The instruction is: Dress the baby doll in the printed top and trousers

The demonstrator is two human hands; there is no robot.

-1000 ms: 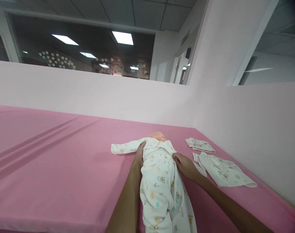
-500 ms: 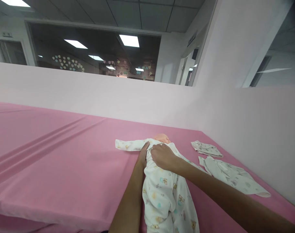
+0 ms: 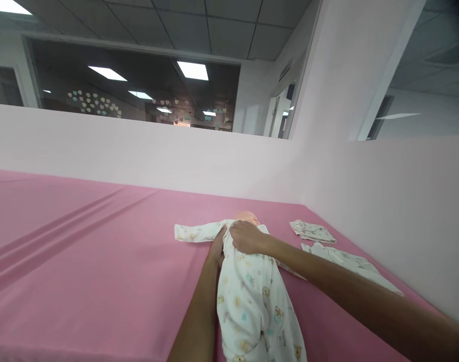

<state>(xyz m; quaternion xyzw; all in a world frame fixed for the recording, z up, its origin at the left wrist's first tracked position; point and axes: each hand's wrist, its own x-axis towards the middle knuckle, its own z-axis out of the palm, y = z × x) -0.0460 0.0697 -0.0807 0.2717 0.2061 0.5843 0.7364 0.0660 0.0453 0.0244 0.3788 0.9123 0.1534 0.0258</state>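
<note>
A baby doll point(image 3: 247, 217) lies on its back on the pink sheet point(image 3: 82, 261), dressed in a white printed onesie point(image 3: 248, 296) whose empty left sleeve stretches out flat. My left hand point(image 3: 216, 245) presses against the doll's side by the shoulder, fingers together along the cloth. My right hand point(image 3: 244, 237) rests on the doll's chest near the collar, fingers curled onto the onesie fabric.
A small folded white garment point(image 3: 312, 231) and a larger spread white garment point(image 3: 346, 261) lie to the right near the pale pink wall point(image 3: 384, 201). The sheet stretches far to the left. A glass partition runs behind the low wall.
My right hand moved from the doll's right side across onto its chest near the collar. My left hand stayed at the doll's shoulder.
</note>
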